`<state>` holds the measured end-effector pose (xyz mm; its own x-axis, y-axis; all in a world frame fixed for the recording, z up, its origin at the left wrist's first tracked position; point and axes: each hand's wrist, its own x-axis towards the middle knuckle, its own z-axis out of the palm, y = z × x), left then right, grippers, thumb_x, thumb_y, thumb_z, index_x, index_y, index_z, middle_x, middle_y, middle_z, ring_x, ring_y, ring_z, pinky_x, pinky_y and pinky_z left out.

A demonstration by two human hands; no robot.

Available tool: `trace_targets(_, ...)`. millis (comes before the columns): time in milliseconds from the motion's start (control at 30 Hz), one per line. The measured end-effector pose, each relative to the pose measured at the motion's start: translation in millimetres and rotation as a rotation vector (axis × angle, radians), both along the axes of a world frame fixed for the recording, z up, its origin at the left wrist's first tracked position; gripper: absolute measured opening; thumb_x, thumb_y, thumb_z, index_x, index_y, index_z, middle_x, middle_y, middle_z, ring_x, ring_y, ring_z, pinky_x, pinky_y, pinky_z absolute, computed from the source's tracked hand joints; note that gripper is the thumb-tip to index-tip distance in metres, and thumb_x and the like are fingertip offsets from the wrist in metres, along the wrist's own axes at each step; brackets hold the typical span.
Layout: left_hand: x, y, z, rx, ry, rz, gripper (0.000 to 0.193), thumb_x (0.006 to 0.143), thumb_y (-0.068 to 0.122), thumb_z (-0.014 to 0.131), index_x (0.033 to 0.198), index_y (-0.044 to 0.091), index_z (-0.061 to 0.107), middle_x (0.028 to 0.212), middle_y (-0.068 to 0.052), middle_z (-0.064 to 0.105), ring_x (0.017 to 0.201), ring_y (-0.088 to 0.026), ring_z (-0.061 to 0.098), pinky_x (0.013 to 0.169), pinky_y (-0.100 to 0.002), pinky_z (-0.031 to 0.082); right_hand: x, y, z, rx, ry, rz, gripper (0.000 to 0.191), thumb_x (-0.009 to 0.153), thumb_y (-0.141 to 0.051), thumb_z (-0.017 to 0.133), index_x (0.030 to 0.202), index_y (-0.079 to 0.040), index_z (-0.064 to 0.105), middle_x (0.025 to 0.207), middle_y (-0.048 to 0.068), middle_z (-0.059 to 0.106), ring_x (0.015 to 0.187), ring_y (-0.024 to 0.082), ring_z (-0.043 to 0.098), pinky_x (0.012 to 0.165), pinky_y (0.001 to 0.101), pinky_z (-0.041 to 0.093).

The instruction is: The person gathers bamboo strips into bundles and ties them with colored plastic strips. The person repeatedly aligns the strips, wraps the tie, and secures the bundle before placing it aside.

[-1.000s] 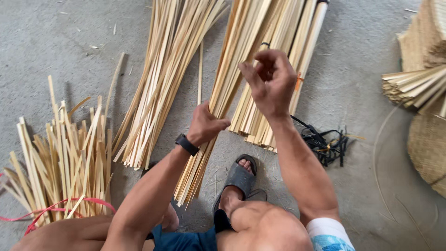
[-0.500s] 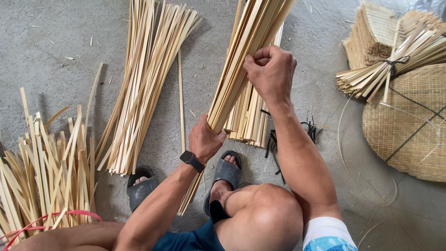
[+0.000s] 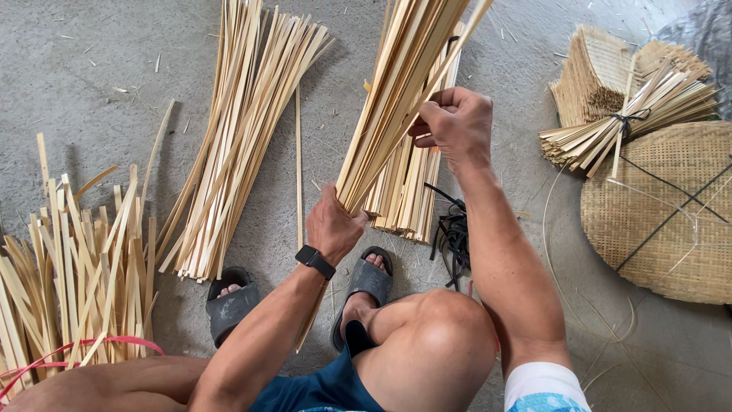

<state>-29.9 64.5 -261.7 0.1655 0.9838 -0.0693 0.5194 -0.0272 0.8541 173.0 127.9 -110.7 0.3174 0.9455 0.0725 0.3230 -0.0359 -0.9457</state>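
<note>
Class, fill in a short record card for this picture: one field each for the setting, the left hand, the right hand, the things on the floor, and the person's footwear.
Setting: grey concrete floor, seen from above
Left hand: grips the lower part of a raised bundle of bamboo strips
Right hand: closed on the same bundle higher up
Left of the hands: loose pile of strips; shorter strips tied with a red band
Right: round woven mat, tied fan of strips
Under the bundle: second stack, black cord
Footwear: grey sandals

Black smartwatch [image 3: 315,261] on left wrist; grey slide sandals [image 3: 231,307]; blue shorts [image 3: 320,387]; white-blue sleeve [image 3: 545,387].
</note>
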Motion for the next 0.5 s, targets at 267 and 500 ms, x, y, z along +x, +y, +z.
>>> trace_targets(267,-2,1,-2,-0.127,-0.008,-0.004,0.049,0.075,0.021,0.083,0.109,0.002,0.052,0.078,-0.014,0.068,0.062,-0.025,0.065,0.056,-0.039,0.055,29,-21,-3,0.319,-0.106,0.284,0.014,0.097,-0.007,0.074,0.107,-0.002,0.067,0.087,0.017,0.072,0.075,0.021,0.076,0.066,0.0344,0.069)
trace_targets(500,0,0,-16,-0.061,-0.1,-0.019,0.047,0.074,0.018,0.081,0.108,0.003,0.052,0.074,-0.008,0.064,0.056,-0.019,0.059,0.049,-0.032,0.052,45,-19,18,0.316,-0.091,0.147,0.018,0.106,-0.022,0.07,0.11,-0.005,0.063,0.096,0.016,0.076,0.084,0.022,0.082,0.066,0.0294,0.066)
